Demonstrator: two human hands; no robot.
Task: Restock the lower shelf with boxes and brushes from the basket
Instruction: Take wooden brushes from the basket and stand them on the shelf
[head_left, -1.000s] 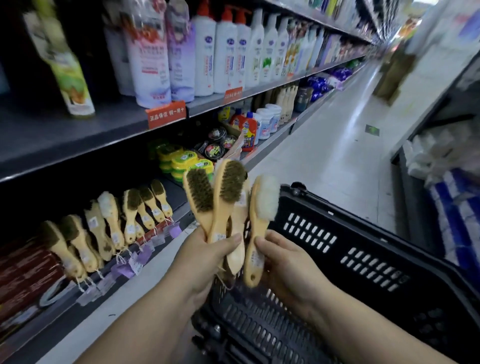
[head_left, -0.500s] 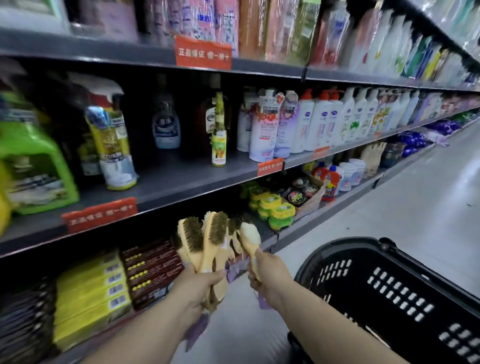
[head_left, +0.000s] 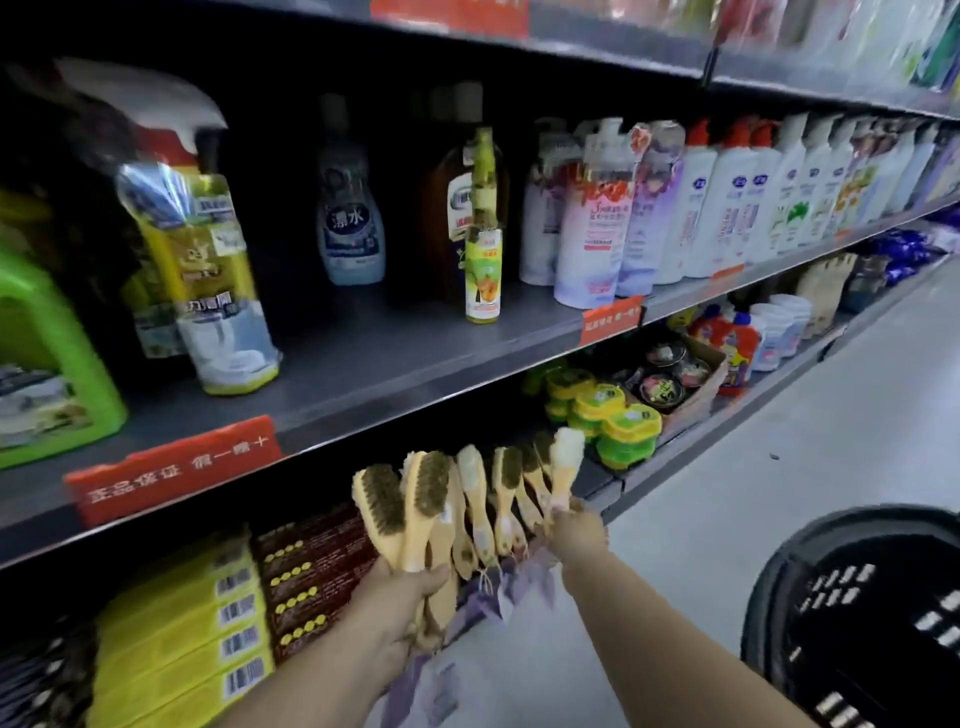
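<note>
Already on lower shelf (head_left: 727, 410): row of wooden brushes (head_left: 498, 493), bristle heads up, purple tags (head_left: 519, 577) hanging off the front edge; yellow boxes (head_left: 192, 623) and dark red boxes (head_left: 311, 566) stacked to the left
Right hand (head_left: 576, 530): at the right end of that row, fingers closed round the handle of a white-bristled brush (head_left: 563, 462), head pointing up and into the shelf
Left hand (head_left: 400, 603): lower and nearer, fingers (head_left: 431, 574) wrapped round a bundle of brushes (head_left: 415, 504) by the handles, dark bristles facing out
Basket (head_left: 769, 582): black, low at the right, well apart from both hands; contents hidden
Step in hand: likely slotting the white-bristled brush in just past the last brush of the row
Doing it well: match the lean and facing of the neighbours; slide in beside the row, not down onto it; let the tag fall forward, untangled; stop short of the green tubs (head_left: 618, 426) to the right
Risk: toppling the leaning row with one careless nudge
Next, probably: singles from the bundle, one at a time
</note>
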